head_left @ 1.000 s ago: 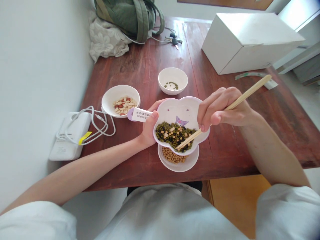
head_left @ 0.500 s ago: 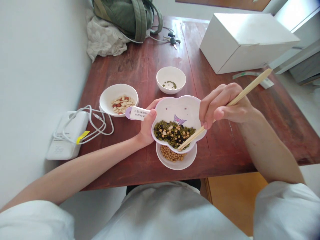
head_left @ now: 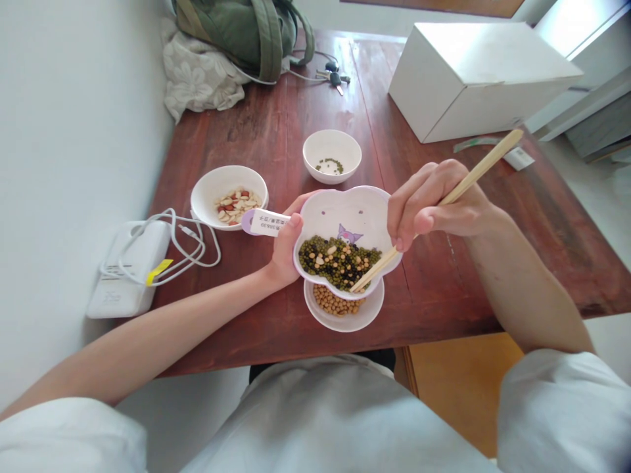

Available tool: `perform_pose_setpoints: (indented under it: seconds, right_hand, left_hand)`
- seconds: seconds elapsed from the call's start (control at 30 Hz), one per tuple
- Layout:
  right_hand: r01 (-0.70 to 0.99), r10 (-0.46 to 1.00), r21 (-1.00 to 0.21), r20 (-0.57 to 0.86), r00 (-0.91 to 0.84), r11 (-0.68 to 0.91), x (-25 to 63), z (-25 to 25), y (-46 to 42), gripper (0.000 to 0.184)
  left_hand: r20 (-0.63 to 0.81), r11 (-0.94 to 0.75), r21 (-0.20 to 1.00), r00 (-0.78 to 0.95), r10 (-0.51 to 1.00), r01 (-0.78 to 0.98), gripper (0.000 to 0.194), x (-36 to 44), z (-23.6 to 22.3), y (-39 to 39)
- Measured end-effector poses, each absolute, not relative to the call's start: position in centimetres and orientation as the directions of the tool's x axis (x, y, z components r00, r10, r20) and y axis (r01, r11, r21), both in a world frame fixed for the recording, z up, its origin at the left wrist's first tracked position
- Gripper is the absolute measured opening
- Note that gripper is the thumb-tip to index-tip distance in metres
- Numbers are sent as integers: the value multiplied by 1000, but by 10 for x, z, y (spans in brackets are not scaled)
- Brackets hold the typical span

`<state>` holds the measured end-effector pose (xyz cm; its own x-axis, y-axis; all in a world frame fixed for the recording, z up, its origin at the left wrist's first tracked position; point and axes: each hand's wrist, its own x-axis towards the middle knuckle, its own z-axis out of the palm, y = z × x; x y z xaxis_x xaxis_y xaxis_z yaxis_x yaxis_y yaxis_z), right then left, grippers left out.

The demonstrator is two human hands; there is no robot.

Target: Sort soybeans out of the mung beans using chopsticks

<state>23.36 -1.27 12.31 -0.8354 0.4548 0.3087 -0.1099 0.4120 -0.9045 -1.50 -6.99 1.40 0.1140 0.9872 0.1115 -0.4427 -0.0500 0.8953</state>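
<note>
My left hand is closed around the left side of a white, lilac-rimmed, scalloped bowl, which tilts toward me. Green and black beans with some pale yellow ones lie in its near part. My right hand grips a pair of chopsticks, their tips among the beans at the near rim. Partly hidden under the scalloped bowl is a white bowl of yellow soybeans. Beyond stands a white bowl with a few green beans; to the left, another white bowl holds nuts.
A white power bank with a coiled cable lies by the wall at left. At the back are a green bag, patterned cloth and keys. A large white box stands at the back right of the wooden table.
The whole view has shifted slightly. Both hands keep their grips, and the chopstick tips stay at nearly the same spot in the beans.
</note>
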Motion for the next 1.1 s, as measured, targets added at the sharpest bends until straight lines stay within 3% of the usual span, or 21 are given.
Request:
perform_pose_setpoints:
  seconds: [0.67, 0.9, 1.1]
  right_hand:
    - [-68, 423, -903, 263, -867, 423, 238, 127, -13, 43]
    - [-59, 416, -893, 266, -870, 446, 237, 128, -13, 45]
    - [-79, 423, -894, 285, -860, 442, 236, 129, -15, 46]
  left_hand:
    - [142, -76, 876, 105, 984, -477, 49, -15, 15, -70]
    - [92, -48, 904, 84, 992, -424, 61, -14, 16, -71]
    - [135, -73, 881, 102, 986, -467, 58, -14, 17, -71]
